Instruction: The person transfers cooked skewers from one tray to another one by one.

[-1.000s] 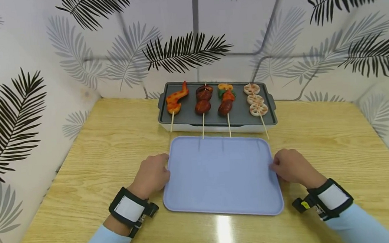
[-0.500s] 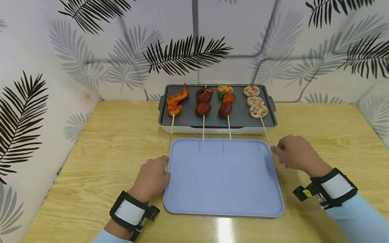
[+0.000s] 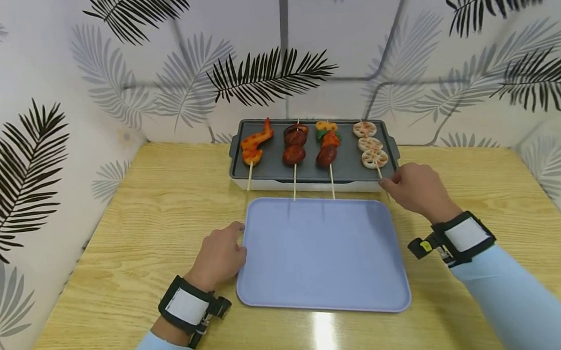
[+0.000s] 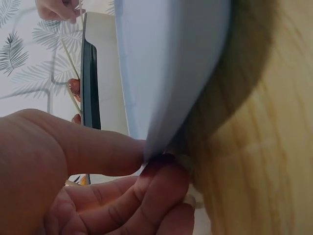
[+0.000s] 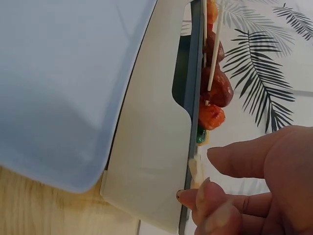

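Observation:
My left hand (image 3: 218,256) pinches the left rim of a pale blue-lilac rectangular tray (image 3: 321,253). In the left wrist view its thumb (image 4: 105,152) lies on the rim, with the fingers curled beneath. My right hand (image 3: 418,190) is at the wooden stick of the rightmost skewer, which carries several lotus root slices (image 3: 375,159). Seen from the right wrist, the stick's pale end (image 5: 196,170) sits between thumb and fingertips, which stand apart. That skewer lies on a dark grey griddle plate (image 3: 272,167) with a white base, its stick jutting over the front edge.
Left of the lotus root skewer lie a dark red meat and vegetable skewer (image 3: 327,155), a dark red meat skewer (image 3: 293,154) and an orange wing-shaped skewer (image 3: 252,155). The griddle stands behind the tray on the wooden table (image 3: 166,192), against a leaf-patterned wall (image 3: 170,107).
My right hand has left the tray's right rim and moved up and forward to the lotus root skewer's stick. The left hand stays at the tray's left rim; the skewers have not moved.

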Tool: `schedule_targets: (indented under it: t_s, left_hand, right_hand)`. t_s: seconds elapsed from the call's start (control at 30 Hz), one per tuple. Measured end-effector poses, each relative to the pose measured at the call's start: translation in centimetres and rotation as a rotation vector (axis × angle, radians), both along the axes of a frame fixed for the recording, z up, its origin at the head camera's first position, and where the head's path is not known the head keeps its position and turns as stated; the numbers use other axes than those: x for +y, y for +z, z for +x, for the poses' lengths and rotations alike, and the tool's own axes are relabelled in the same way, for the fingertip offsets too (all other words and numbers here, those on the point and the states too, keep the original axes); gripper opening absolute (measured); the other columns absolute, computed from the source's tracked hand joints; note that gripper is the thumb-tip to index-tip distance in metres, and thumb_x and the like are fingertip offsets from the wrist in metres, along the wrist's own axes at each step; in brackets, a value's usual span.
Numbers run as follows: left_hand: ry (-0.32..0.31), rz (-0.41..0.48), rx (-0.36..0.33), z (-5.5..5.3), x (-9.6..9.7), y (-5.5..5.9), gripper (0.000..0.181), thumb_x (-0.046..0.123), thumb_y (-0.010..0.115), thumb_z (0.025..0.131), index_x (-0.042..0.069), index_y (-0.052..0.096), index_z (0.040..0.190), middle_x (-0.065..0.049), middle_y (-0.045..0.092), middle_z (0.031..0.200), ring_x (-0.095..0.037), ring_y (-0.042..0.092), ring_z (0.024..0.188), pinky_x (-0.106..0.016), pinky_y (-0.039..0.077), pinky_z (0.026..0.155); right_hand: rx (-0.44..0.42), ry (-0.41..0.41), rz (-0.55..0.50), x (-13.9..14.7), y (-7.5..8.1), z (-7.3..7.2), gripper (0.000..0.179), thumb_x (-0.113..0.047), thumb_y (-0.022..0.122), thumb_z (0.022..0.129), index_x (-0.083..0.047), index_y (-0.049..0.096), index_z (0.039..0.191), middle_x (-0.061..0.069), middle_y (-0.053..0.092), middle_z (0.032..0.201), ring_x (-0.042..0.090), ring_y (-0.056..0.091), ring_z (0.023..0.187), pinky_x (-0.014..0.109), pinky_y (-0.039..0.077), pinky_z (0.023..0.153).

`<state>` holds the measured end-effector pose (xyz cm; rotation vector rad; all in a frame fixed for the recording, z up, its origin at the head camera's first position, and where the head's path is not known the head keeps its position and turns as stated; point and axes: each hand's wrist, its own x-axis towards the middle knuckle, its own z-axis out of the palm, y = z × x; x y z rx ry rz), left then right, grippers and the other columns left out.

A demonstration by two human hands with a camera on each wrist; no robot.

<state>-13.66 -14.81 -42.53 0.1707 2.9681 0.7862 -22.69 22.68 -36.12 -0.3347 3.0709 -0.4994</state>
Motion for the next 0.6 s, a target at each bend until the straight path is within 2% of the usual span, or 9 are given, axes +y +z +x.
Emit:
schedule_targets:
  t_s: [0.2, 0.33, 0.6]
  left_hand:
    - [-0.003, 0.002, -0.019, 0.2, -0.3, -0.1, 0.045, 0.005, 0.057, 0.086, -0.005, 0.058, 0.129, -0.001, 0.050, 0.055, -0.014, 0.045, 0.046, -0.028, 0.033, 0.043]
    - [0.000, -0.010, -0.024, 0.3, -0.4, -0.2, 0.045, 0.006, 0.056, 0.087, -0.005, 0.057, 0.130, -0.001, 0.051, 0.055, -0.014, 0.046, 0.046, -0.028, 0.034, 0.043]
    - [-0.026, -0.012, 0.011, 0.2, -0.3, 0.0, 0.044, 0.004, 0.055, 0.086, -0.008, 0.057, 0.128, -0.004, 0.056, 0.060, -0.015, 0.048, 0.047, -0.029, 0.034, 0.043]
  right_hand:
    - [-0.065, -0.026, 0.017, -0.8, -0.7, -0.5, 0.048, -0.033, 0.056, 0.094, -0.007, 0.061, 0.054, -0.004, 0.036, 0.048, 0.017, 0.040, 0.046, 0.029, 0.026, 0.045]
    - [-0.057, -0.024, 0.031, -1.2, -1.0, -0.6, 0.048, -0.031, 0.056, 0.093, -0.009, 0.053, 0.051, -0.004, 0.033, 0.049, 0.016, 0.037, 0.046, 0.028, 0.025, 0.045]
    - [-0.029, -0.037, 0.029, -1.3, -1.3, -0.8, 0.044, -0.022, 0.051, 0.093, -0.011, 0.046, 0.050, -0.003, 0.033, 0.048, 0.017, 0.038, 0.045, 0.029, 0.026, 0.046]
